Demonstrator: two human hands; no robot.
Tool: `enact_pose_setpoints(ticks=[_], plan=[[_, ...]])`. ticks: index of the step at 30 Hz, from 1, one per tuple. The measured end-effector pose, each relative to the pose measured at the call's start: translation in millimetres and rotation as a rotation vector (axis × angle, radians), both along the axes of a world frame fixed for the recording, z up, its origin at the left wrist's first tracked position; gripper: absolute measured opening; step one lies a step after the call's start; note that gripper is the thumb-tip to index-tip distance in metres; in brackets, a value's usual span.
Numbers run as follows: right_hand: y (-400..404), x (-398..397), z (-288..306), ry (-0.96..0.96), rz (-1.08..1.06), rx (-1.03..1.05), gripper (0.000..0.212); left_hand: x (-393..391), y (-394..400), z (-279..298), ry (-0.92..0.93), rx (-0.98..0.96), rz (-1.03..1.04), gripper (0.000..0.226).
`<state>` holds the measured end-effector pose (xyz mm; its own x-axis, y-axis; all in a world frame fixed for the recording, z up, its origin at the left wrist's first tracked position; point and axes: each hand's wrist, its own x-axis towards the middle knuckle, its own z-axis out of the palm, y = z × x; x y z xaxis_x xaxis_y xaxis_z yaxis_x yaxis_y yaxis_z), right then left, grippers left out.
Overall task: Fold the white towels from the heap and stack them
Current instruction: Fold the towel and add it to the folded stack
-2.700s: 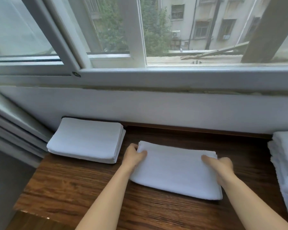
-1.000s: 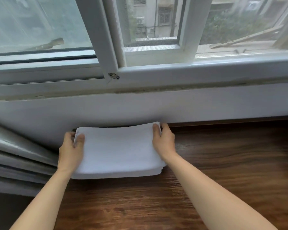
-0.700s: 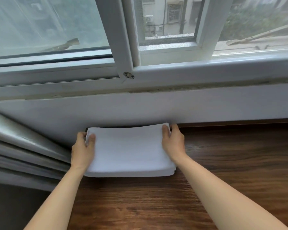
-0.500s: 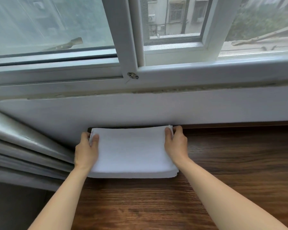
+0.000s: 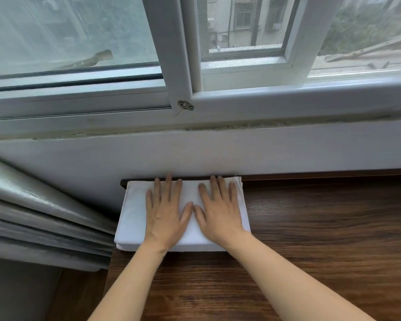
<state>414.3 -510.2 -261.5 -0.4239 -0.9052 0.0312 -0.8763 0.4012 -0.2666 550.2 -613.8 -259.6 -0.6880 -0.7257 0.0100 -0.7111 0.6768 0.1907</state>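
A stack of folded white towels [image 5: 131,216] lies at the back left corner of the dark wooden table [image 5: 310,228], against the white wall. My left hand [image 5: 166,212] lies flat on top of the stack, fingers straight and spread. My right hand [image 5: 220,209] rests flat beside it on the stack's right half, thumbs nearly touching. Both palms press down on the top towel. The heap of unfolded towels is out of view.
A grey curtain [image 5: 33,216] hangs in folds just left of the stack and the table's left edge. The white wall [image 5: 287,149] and window frame [image 5: 195,105] rise directly behind the table. Bare wood stretches to the right.
The folded towel was carried from the table's middle onto the stack at the left. My hands let go of its side edges and moved onto its top, now lying flat.
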Motion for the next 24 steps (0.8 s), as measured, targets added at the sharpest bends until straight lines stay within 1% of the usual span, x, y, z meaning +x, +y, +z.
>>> enact_pose_setpoints(ticks=[3,7,11,14,18,24], plan=[[8.2,-6.4,-8.3,-0.001,-0.002,0.005,0.071,6.8,-8.5,-10.8,-0.106,0.039,0.116,0.084],[15.4,-12.7,-12.9,0.017,0.008,0.008,0.075,19.3,-18.3,-10.5,-0.136,0.014,0.201,0.092],[22.0,-26.3,-10.9,0.042,-0.03,0.071,0.076,37.0,-30.1,-8.8,-0.165,-0.006,0.264,0.093],[26.1,-31.9,-11.2,0.01,-0.008,0.099,0.076,44.2,-35.6,-11.1,-0.137,0.017,0.279,0.1],[24.3,-29.5,-11.1,0.015,-0.021,0.07,0.076,42.6,-34.6,-12.5,-0.106,0.032,0.313,0.105],[24.0,-26.5,-7.2,0.064,-0.026,0.106,0.077,39.2,-35.7,-6.6,-0.17,0.049,0.308,0.106]])
